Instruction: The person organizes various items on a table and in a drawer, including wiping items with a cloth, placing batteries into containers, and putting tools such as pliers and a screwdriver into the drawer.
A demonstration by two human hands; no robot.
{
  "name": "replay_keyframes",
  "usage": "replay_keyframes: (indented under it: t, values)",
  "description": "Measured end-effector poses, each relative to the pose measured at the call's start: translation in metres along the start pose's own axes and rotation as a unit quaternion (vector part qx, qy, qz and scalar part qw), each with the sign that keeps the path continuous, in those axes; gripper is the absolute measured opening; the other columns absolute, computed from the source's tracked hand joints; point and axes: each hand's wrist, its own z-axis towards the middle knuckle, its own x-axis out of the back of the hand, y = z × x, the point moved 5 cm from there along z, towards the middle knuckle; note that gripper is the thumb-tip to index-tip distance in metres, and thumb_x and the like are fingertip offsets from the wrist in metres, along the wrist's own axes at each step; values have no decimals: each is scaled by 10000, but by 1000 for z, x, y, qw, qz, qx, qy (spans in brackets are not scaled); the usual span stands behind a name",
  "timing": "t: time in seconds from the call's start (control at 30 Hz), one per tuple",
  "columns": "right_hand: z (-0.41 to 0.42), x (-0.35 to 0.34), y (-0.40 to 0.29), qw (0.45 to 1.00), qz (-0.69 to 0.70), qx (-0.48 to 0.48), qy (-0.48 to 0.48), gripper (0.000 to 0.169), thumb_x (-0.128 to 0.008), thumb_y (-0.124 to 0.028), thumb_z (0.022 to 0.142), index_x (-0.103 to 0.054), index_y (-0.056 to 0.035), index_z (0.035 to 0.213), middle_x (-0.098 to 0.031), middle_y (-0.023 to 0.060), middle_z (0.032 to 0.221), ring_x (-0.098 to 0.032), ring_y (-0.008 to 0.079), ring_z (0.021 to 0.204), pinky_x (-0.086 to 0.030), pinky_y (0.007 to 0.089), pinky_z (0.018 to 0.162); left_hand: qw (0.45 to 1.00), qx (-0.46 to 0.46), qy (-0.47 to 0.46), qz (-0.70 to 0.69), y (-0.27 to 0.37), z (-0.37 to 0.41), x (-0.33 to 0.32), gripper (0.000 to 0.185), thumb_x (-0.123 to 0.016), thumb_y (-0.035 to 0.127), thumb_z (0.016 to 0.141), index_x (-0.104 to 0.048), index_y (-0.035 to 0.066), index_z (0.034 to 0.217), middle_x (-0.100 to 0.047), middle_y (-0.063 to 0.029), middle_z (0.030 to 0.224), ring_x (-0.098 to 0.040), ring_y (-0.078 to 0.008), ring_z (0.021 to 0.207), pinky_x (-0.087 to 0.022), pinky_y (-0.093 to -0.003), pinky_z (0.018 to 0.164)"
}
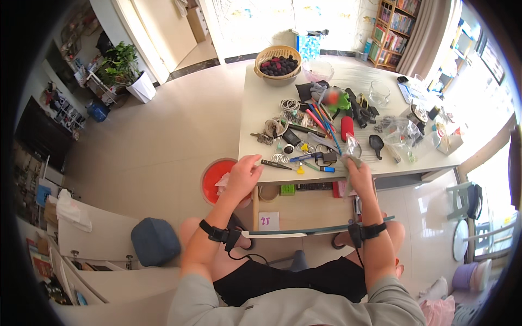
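Note:
My left hand (246, 173) hovers at the table's front left edge, above the red bin, fingers curled apart and nothing visible in them. Just right of it lies a dark pen-shaped tester (275, 164). A grey-green cloth (349, 173) hangs from my right hand (361, 179), which grips it over the drawer's right side. Close by on the table are a black power adapter (329, 157), a blue USB stick (327, 169) and a yellow-headed key (300, 169). Below my hands the drawer (306, 208) is pulled out, holding a green box (288, 189) and a marked paper (269, 221).
Cables (276, 127), pencils (319, 116), a red case (347, 128) and plastic bags (401, 132) crowd the white table (255, 106). A fruit basket (258, 65) stands at its far left corner. The red bin (210, 183) sits on the floor, left of the drawer.

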Motion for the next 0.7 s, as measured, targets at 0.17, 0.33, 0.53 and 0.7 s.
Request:
replay_keyframes:
  t: [0.17, 0.33, 0.53, 0.7]
  values:
    - [-30, -55, -20, 969, -115, 211, 58, 326, -614, -153, 839, -611, 14, 1120, -626, 202, 1105, -579, 348, 1075, -453, 387, 930, 998, 45, 29, -34, -47, -1, 2, 282, -656, 111, 852, -603, -14, 1099, -645, -164, 1032, -674, -219, 791, -540, -301, 690]
    - [-43, -87, -22, 923, -265, 261, 104, 407, -606, -137, 826, -564, 16, 1200, -570, 213, 1209, -526, 373, 1137, -418, 429, 965, 995, 71, 20, -61, -69, 11, -9, 288, -657, 120, 854, -601, -11, 1104, -646, -163, 1026, -671, -210, 759, -531, -298, 672]
    - [-48, -103, -17, 907, -265, 284, 164, 387, -586, -108, 843, -561, 22, 1206, -580, 220, 1183, -536, 387, 1114, -410, 430, 976, 998, 62, 19, -22, -89, 39, -19, 313, -662, 160, 837, -600, 6, 1102, -635, -177, 1009, -656, -244, 742, -522, -349, 702]
    - [-46, -65, -11, 979, -20, 84, 183, 335, -539, -148, 928, -565, 14, 1220, -625, 157, 1137, -592, 272, 1069, -456, 358, 930, 996, 43, 53, -52, -83, 58, -16, 310, -648, 169, 840, -603, 16, 1107, -624, -165, 1038, -647, -243, 718, -521, -356, 693]
